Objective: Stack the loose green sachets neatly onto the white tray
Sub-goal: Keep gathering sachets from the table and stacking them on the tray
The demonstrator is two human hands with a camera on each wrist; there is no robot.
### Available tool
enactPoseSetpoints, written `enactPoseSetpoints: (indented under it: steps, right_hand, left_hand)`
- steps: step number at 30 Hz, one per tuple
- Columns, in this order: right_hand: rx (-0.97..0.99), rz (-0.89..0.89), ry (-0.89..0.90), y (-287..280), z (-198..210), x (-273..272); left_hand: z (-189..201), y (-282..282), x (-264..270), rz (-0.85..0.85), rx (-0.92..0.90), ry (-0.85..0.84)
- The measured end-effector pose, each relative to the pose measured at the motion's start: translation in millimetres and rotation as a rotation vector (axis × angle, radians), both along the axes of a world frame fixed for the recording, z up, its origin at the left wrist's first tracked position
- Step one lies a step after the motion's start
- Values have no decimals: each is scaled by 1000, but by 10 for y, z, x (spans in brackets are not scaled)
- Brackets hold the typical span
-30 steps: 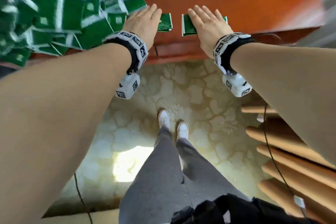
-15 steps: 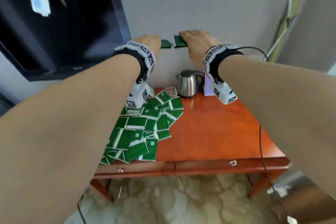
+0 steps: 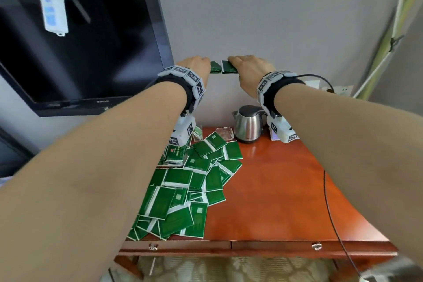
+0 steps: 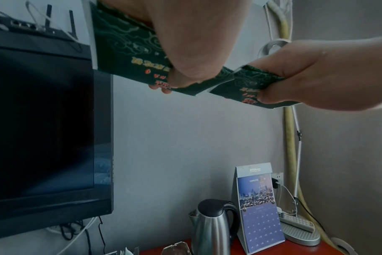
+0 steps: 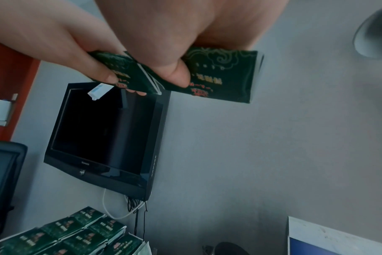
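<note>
Both hands pinch green sachets above orange desk, grey wall.

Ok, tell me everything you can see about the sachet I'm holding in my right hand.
The right-hand sachet is a flat, dark green packet with pale swirl patterns, gold and red print and a thin white edge; it looks like glossy foil or plastic. The right hand pinches it between thumb and fingers, holding it roughly level in the air in front of the grey wall, high above the table. Its inner end meets or slightly overlaps the left hand's sachet.

Sachets heaped on the table's left half — kettle behind, monitor above-left.
</note>
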State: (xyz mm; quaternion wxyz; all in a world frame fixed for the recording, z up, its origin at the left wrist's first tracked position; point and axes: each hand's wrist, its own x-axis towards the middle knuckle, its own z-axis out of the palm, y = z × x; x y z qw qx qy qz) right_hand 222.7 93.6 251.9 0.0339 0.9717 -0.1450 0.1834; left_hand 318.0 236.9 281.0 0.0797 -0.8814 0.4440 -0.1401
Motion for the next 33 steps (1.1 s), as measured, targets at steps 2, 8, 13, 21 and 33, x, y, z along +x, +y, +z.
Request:
enactPoseSetpoints:
  steps: [2, 8, 13, 21, 33]
  right_hand:
    - [6, 27, 25, -149, -101, 173]
    - [36, 148, 124, -578, -586, 932]
    - [40, 331, 282, -729, -1005, 1647]
    - [30, 554, 379, -723, -1706, 2461]
    - [-149, 663, 621, -610, -3121, 3515]
  left_hand:
    - [-132, -103, 146, 45, -14, 33]
    - [-754, -391, 721, 261, -38, 158]
    - [-1194, -470, 1151, 447, -37, 239]
    - [-1972, -253, 1607, 708, 34, 402]
    - [-3682, -310, 1900, 1062, -115, 678]
